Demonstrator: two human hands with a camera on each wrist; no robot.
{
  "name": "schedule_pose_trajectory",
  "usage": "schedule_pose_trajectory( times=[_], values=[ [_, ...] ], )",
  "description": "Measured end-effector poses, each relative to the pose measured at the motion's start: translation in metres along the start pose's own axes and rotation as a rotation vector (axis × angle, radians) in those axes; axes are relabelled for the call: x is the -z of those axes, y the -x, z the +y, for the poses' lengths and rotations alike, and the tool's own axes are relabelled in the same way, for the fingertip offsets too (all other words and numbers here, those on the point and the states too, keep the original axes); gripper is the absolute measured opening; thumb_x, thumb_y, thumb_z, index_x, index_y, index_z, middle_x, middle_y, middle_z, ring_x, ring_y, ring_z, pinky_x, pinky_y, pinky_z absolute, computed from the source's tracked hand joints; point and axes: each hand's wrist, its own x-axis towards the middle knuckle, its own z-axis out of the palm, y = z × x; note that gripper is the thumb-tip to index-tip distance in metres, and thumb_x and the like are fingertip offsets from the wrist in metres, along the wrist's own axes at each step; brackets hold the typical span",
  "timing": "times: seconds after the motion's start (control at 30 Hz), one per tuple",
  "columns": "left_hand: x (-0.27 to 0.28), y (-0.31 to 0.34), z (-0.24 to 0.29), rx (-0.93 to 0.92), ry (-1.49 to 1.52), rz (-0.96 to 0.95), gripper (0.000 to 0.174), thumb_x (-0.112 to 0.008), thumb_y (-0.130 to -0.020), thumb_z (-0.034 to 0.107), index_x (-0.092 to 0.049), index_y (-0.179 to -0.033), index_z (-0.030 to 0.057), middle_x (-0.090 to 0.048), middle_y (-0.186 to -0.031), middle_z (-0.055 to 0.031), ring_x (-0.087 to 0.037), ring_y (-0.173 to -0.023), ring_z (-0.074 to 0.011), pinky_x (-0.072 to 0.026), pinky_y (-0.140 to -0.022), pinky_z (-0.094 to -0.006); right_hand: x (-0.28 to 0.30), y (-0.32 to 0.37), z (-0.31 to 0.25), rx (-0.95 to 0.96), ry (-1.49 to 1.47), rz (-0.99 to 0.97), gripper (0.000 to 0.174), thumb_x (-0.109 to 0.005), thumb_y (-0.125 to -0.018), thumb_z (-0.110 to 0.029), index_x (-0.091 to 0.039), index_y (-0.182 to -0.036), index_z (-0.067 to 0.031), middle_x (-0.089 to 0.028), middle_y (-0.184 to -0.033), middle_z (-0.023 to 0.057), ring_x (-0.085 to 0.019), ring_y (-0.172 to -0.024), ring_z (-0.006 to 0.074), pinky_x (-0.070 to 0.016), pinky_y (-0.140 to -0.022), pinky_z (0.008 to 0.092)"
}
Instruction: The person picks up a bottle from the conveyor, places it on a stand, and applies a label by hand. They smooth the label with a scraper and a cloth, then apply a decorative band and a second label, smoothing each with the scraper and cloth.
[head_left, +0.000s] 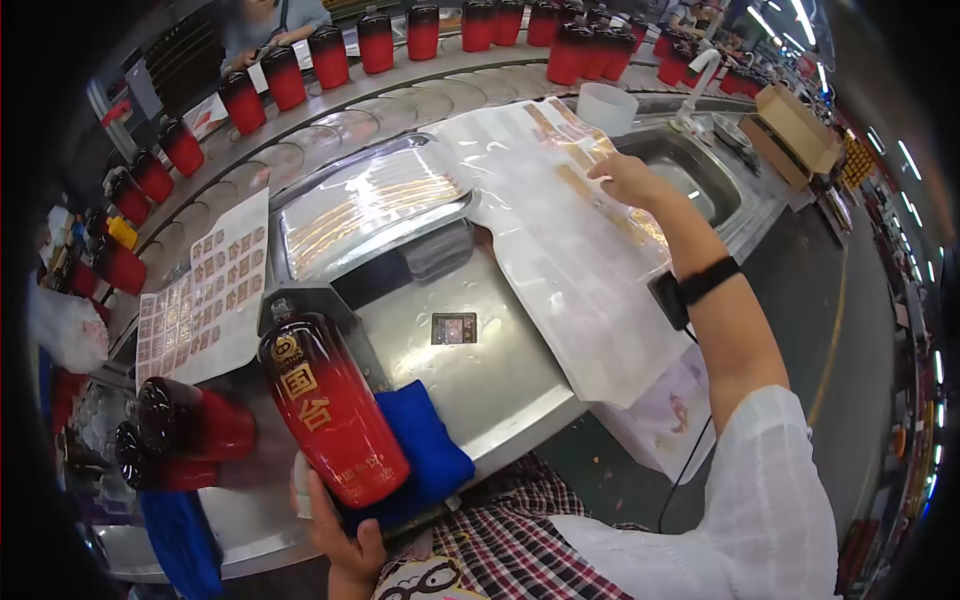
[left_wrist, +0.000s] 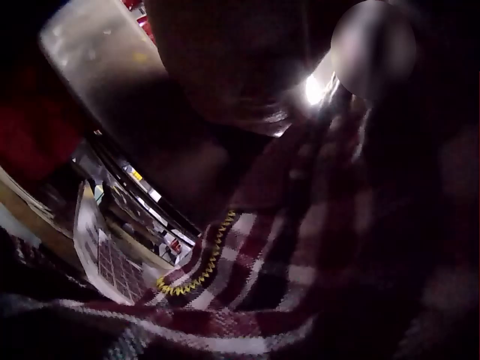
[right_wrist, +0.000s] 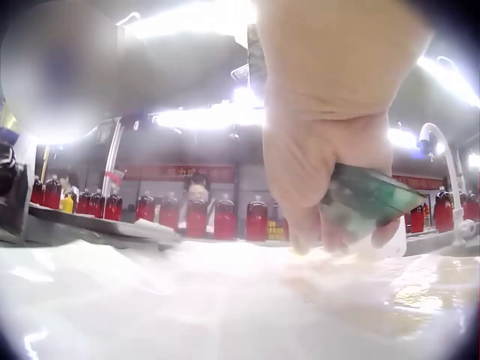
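Observation:
A red bottle (head_left: 330,405) with gold characters lies tilted on a blue cloth (head_left: 432,452) at the near edge of the steel table (head_left: 490,380). My left hand (head_left: 340,535) grips its base from below. In the left wrist view only dark shapes and plaid clothing (left_wrist: 247,285) show. My right hand (head_left: 625,178) reaches far right onto a large white sheet of gold labels (head_left: 570,240). In the right wrist view its fingertips (right_wrist: 304,236) press on the sheet (right_wrist: 187,300) while the hand holds a flat green piece (right_wrist: 367,199).
A small dark label (head_left: 453,328) lies alone on the table. A label sheet (head_left: 205,295) and two lying bottles (head_left: 190,420) are at the left, with a shiny tray (head_left: 370,205) behind. Red bottles (head_left: 330,55) line the curved conveyor. A sink (head_left: 690,170), white cup (head_left: 607,108) and cardboard box (head_left: 795,130) are far right.

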Motion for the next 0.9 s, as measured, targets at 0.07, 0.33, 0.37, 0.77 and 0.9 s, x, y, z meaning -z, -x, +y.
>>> schedule_pose_trajectory(
  times=[0.07, 0.33, 0.37, 0.77, 0.9],
  values=[
    [0.000, 0.000, 0.003, 0.002, 0.025, -0.014, 0.077, -0.044, -0.098, 0.043, -0.026, -0.145, -0.0161, -0.038, -0.145, -0.0348, -0.039, -0.135, -0.0458, -0.0280, -0.113, -0.0478, -0.001, -0.032, -0.009, -0.015, 0.137, -0.141, 0.031, -0.065, -0.084, -0.022, -0.071, -0.107, -0.0024, -0.068, -0.111, 0.0192, -0.064, -0.104, 0.0336, -0.0498, -0.091, 0.0392],
    [-0.003, 0.008, -0.003, 0.013, 0.052, 0.040, 0.083, -0.046, -0.098, 0.049, -0.026, -0.144, -0.0172, -0.038, -0.146, -0.0315, -0.040, -0.136, -0.0381, -0.0292, -0.113, -0.0436, -0.033, -0.080, 0.014, -0.089, 0.125, -0.178, 0.035, -0.069, -0.083, -0.033, -0.072, -0.114, -0.0169, -0.060, -0.122, 0.0199, -0.054, -0.118, 0.0373, -0.0430, -0.101, 0.0415],
    [-0.004, 0.009, -0.004, 0.049, 0.071, 0.041, 0.083, -0.046, -0.098, 0.049, -0.026, -0.144, -0.0171, -0.037, -0.146, -0.0315, -0.039, -0.137, -0.0382, -0.0288, -0.113, -0.0437, -0.036, -0.079, 0.015, -0.062, 0.094, -0.150, 0.033, -0.070, -0.083, -0.031, -0.072, -0.114, -0.0187, -0.057, -0.125, 0.0188, -0.052, -0.120, 0.0372, -0.0421, -0.102, 0.0416],
    [-0.004, 0.000, 0.005, 0.019, 0.019, 0.076, 0.080, -0.052, -0.096, 0.047, -0.032, -0.142, -0.0159, -0.047, -0.138, -0.0318, -0.051, -0.126, -0.0416, -0.0380, -0.106, -0.0452, 0.022, -0.050, -0.016, 0.221, 0.043, -0.078, 0.006, -0.067, -0.077, -0.007, -0.064, -0.081, -0.0057, -0.059, -0.103, 0.0149, -0.059, -0.098, 0.0317, -0.0487, -0.083, 0.0395],
    [-0.003, -0.005, 0.012, 0.044, 0.031, 0.070, 0.080, -0.051, -0.096, 0.047, -0.031, -0.142, -0.0159, -0.045, -0.140, -0.0318, -0.048, -0.128, -0.0413, -0.0358, -0.108, -0.0442, 0.046, -0.039, -0.033, 0.239, 0.000, -0.006, 0.006, -0.064, -0.079, -0.003, -0.063, -0.085, -0.0035, -0.059, -0.105, 0.0135, -0.059, -0.093, 0.0304, -0.0486, -0.080, 0.0371]
  ],
)
